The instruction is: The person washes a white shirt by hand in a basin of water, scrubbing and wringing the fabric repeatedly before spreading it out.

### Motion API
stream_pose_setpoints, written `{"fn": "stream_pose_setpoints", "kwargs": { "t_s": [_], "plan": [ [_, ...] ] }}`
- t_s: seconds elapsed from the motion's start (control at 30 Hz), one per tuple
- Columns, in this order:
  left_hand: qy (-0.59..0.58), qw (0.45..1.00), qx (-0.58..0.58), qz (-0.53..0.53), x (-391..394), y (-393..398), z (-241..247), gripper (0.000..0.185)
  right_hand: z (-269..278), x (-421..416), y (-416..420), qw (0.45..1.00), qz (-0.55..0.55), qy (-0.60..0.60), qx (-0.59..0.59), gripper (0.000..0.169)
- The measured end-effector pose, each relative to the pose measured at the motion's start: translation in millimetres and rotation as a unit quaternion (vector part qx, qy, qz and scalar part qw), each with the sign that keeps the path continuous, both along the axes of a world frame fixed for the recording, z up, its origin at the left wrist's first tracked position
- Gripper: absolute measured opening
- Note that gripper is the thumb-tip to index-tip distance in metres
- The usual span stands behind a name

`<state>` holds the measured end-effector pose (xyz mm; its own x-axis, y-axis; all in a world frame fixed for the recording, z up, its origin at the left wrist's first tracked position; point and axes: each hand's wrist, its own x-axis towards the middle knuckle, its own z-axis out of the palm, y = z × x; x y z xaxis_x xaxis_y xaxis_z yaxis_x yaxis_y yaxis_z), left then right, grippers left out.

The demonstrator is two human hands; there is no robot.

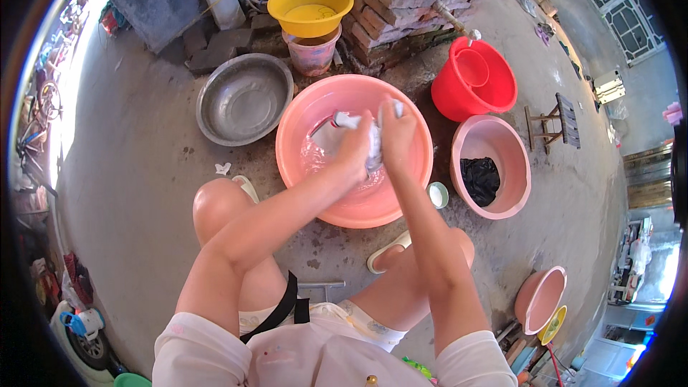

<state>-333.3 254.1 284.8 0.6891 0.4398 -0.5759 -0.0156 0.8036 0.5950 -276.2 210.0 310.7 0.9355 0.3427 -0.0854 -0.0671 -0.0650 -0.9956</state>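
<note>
Both my hands grip a white wet cloth [374, 145] above a large pink plastic basin [293, 169] on the floor before me. My left hand [355, 146] has its fingers wrapped round the cloth on one side. On the other side my right hand [398, 131] clutches it, with a bit of white fabric showing above the fist. Part of the fabric, with a dark and red trim [334, 120], hangs toward the water on the left. Clear water ripples in the basin. The folds between my hands are partly hidden and blurred.
A grey metal basin [215, 113] sits left. Behind stands a yellow basin [310, 26] on a bucket [314, 56]. To the right are a red bucket [449, 97], a pink tub [516, 158] holding black cloth [480, 178], and a small cup of white powder [438, 195]. A tap [472, 36] overhangs the red bucket.
</note>
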Motion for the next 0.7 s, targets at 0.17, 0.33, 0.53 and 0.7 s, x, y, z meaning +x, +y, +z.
{"fn": "stream_pose_setpoints", "kwargs": {
  "t_s": [0.17, 0.33, 0.53, 0.7],
  "plan": [
    [-0.097, 0.993, -0.06, -0.002, 3, 39, -11, 0.041, 9, -45, 3, 0.988, 0.042, -0.14, -0.053, 0.027],
    [-0.017, 0.998, -0.047, 0.025, 0, 6, 8, 0.041, 6, -18, 0, 0.992, -0.01, -0.122, -0.009, 0.028],
    [-0.144, 0.988, -0.049, -0.026, -4, 37, -13, 0.038, 22, -50, 0, 0.985, 0.041, -0.162, -0.05, 0.025],
    [-0.065, 0.997, -0.04, -0.003, -1, 14, 8, 0.039, 8, -19, -2, 0.995, 0.009, -0.09, -0.041, 0.025]
  ]
}}
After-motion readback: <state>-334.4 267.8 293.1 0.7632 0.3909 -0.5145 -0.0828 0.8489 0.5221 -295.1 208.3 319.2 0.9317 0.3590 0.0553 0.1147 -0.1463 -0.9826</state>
